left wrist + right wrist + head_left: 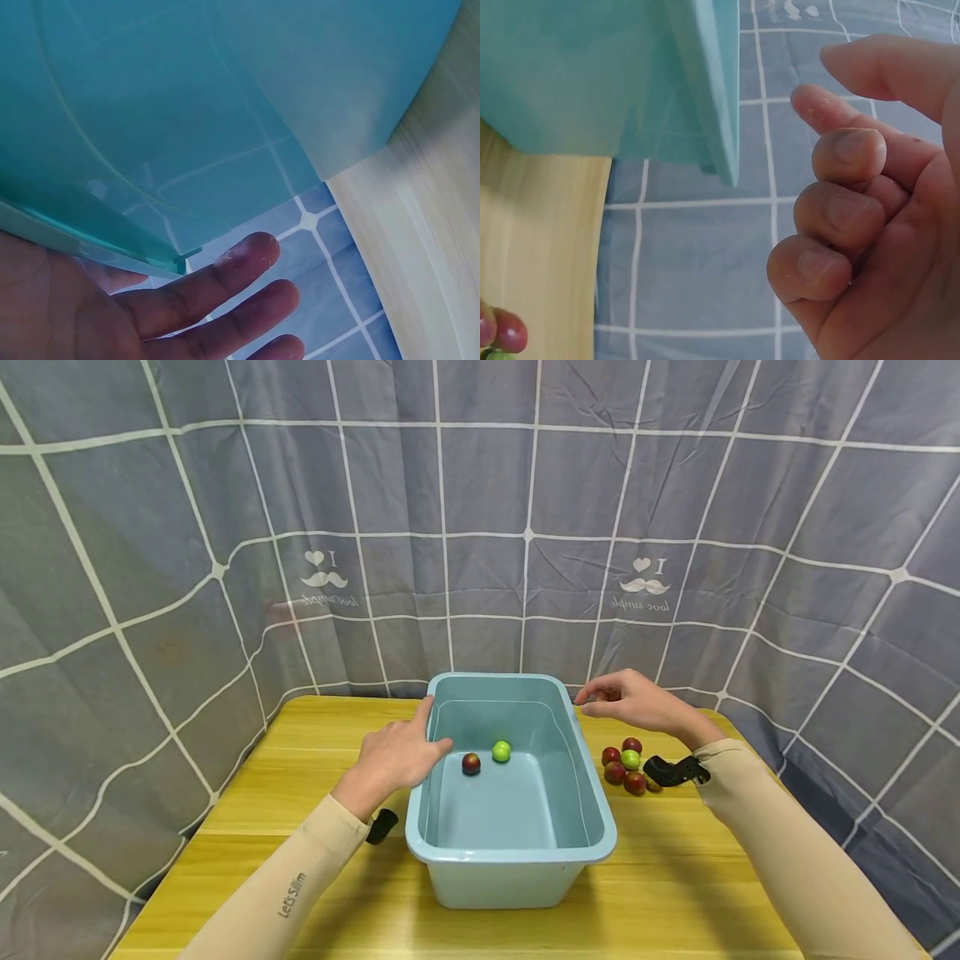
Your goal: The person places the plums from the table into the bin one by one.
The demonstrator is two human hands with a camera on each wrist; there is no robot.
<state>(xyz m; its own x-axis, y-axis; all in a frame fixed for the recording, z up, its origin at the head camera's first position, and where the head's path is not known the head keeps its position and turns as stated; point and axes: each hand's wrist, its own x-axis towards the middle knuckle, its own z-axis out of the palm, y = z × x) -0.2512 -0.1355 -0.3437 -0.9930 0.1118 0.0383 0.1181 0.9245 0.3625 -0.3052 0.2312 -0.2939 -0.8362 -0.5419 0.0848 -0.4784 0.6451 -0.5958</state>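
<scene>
A light-blue plastic tub [491,885] stands on the table, holding a dark red plum-like fruit [471,763] and a bright green round fruit [502,751]. My left hand [396,755] grips its left rim, thumb over the inner side and the other fingers outside. Beyond the right rim hovers my right hand [637,700], holding nothing; its thumb and index finger are apart while the other fingers curl loosely, as the right wrist view shows. Below that hand lies a cluster of dark red fruits [614,772] with one green fruit [631,760] among them.
The yellow wood-grain table [300,760] carries everything. A grey curtain with white grid lines [480,577] hangs behind the table and along both sides. Black straps [672,771] sit at the wrists over beige sleeves.
</scene>
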